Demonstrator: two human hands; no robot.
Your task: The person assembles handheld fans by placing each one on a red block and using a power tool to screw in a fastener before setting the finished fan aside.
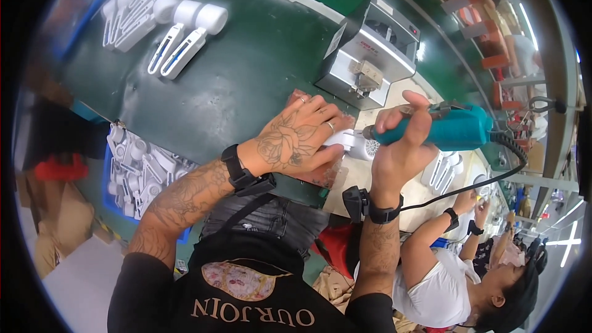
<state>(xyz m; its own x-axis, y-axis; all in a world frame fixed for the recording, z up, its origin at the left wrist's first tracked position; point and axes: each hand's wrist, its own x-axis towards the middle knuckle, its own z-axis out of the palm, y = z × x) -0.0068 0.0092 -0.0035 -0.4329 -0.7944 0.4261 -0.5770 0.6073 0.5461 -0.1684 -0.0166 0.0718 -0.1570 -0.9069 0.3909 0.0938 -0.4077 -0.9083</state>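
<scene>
My left hand (299, 135) lies over a white handheld fan (346, 141), its fingers bent round the body and holding it down. Part of the fan is hidden under the hand; its round slotted grille faces right. Beneath the hand is a reddish block (320, 176), mostly covered. In my right hand (401, 154) is a teal electric screwdriver (459, 131), held level with its tip pointing left at the fan. Whether the tip touches a screw cannot be made out.
A grey-and-black machine (370, 52) stands beyond my hands. White fans (188, 34) lie at the far left of the green table (246, 55). A blue crate (145, 176) of white parts sits at left. A coiled black cord (515, 169) trails from the screwdriver. A co-worker (441, 283) is close on the right.
</scene>
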